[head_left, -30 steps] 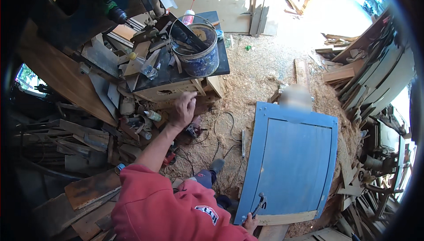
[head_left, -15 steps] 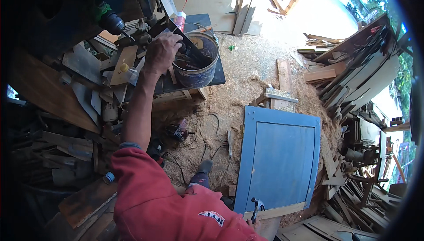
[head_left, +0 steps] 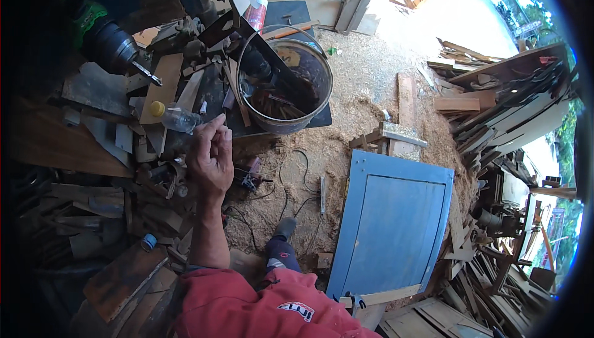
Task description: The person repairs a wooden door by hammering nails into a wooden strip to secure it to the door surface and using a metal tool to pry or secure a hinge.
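Blue panel lies to my right, hammer over its lower edge, right grip hidden, while my left grip, narrowly curled, holding what I cannot tell, should pass clear of the bottle.

You're in a woodworking shop
Sawdust lies around you; timber offcuts are heaped on your left, boards lean stacked on your right, a power drill shows at upper left, a blue framed panel before you.
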`<action>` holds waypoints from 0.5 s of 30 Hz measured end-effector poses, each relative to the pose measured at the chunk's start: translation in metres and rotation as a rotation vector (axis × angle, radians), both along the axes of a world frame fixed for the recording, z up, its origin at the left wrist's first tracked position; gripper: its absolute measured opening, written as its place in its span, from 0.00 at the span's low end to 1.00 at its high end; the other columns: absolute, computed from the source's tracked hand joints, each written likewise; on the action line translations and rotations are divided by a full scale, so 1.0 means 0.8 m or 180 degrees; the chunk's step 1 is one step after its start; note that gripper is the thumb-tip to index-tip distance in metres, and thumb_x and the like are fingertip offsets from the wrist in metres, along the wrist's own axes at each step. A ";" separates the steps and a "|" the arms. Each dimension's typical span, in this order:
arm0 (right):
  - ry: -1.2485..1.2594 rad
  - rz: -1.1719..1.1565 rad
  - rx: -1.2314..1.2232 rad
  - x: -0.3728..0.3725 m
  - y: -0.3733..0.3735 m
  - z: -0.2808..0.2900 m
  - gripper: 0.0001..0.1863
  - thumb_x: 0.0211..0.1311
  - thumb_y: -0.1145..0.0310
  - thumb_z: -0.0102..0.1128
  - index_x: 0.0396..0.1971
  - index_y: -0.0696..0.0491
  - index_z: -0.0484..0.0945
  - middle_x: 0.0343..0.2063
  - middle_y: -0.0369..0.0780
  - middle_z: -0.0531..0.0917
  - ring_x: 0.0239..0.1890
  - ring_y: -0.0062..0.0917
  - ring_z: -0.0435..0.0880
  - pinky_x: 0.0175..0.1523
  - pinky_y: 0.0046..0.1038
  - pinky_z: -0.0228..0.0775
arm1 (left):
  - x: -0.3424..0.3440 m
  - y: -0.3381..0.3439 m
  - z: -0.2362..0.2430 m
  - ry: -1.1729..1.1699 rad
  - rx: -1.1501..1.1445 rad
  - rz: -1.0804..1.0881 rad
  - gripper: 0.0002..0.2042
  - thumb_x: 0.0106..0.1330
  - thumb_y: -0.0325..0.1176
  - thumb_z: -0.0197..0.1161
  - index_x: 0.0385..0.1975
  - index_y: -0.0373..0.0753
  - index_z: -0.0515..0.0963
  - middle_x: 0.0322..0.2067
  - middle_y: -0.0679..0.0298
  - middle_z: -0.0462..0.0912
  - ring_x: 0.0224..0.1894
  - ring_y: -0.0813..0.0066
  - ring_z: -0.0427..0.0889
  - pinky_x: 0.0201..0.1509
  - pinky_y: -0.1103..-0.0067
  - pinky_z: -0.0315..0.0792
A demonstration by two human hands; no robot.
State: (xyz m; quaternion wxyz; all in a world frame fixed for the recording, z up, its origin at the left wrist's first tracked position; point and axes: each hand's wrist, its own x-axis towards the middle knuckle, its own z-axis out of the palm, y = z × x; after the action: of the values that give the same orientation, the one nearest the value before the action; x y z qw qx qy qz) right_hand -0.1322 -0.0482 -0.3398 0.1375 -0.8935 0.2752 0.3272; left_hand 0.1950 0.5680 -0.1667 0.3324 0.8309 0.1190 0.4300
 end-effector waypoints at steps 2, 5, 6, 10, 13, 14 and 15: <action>0.0006 0.0061 -0.0025 0.009 -0.004 0.005 0.22 0.54 0.54 0.68 0.34 0.59 0.79 0.30 0.54 0.82 0.36 0.53 0.82 0.42 0.48 0.73 | 0.009 -0.001 -0.002 -0.0014 -0.0163 -0.0132 0.11 0.70 0.25 0.62 0.51 0.35 0.79 0.35 0.61 0.81 0.31 0.74 0.80 0.33 0.80 0.74; -0.0115 0.0098 -0.0056 0.019 -0.010 0.020 0.22 0.54 0.53 0.68 0.34 0.59 0.79 0.30 0.54 0.82 0.37 0.53 0.82 0.42 0.48 0.73 | 0.048 -0.007 0.033 0.0157 0.0531 -0.0894 0.11 0.67 0.25 0.64 0.48 0.35 0.81 0.41 0.60 0.82 0.41 0.67 0.82 0.44 0.72 0.76; -0.0155 0.0127 -0.0060 0.024 -0.009 0.025 0.22 0.54 0.53 0.68 0.34 0.59 0.79 0.30 0.54 0.82 0.37 0.53 0.82 0.43 0.48 0.73 | 0.074 -0.007 0.045 0.0181 0.0967 -0.1157 0.11 0.67 0.26 0.63 0.47 0.35 0.81 0.43 0.59 0.82 0.46 0.65 0.82 0.49 0.69 0.76; -0.0441 0.0120 -0.0179 0.045 0.015 0.027 0.25 0.56 0.49 0.66 0.35 0.59 0.80 0.34 0.54 0.83 0.39 0.51 0.82 0.44 0.47 0.72 | 0.175 -0.011 0.061 0.0617 0.2272 -0.1126 0.11 0.68 0.31 0.59 0.46 0.39 0.83 0.47 0.61 0.82 0.55 0.63 0.78 0.59 0.68 0.70; -0.0330 -0.0086 -0.0026 0.050 0.035 0.021 0.26 0.57 0.49 0.65 0.40 0.59 0.79 0.37 0.55 0.83 0.42 0.50 0.81 0.46 0.47 0.72 | 0.204 -0.025 0.068 0.2825 0.3323 -0.1067 0.13 0.66 0.32 0.58 0.48 0.43 0.83 0.49 0.62 0.81 0.59 0.66 0.76 0.64 0.67 0.64; -0.0098 -0.0255 0.0138 0.049 0.043 0.026 0.29 0.58 0.49 0.65 0.48 0.60 0.78 0.40 0.56 0.83 0.46 0.52 0.81 0.49 0.48 0.72 | 0.207 -0.031 0.069 0.3067 0.3529 -0.0962 0.13 0.65 0.33 0.59 0.48 0.45 0.83 0.48 0.63 0.81 0.58 0.68 0.76 0.64 0.68 0.63; -0.0123 -0.0343 0.0154 0.036 0.038 0.016 0.29 0.58 0.49 0.65 0.48 0.60 0.78 0.40 0.56 0.83 0.46 0.52 0.81 0.49 0.48 0.72 | 0.211 -0.036 0.072 0.3285 0.3747 -0.0843 0.13 0.65 0.34 0.59 0.48 0.47 0.83 0.48 0.64 0.81 0.57 0.70 0.76 0.63 0.68 0.62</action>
State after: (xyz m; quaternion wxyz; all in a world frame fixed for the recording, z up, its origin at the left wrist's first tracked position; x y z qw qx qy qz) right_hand -0.1037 -0.0177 -0.3272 0.1817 -0.8799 0.3122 0.3085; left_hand 0.3641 0.5389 -0.1094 -0.2103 0.9717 -0.0887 -0.0603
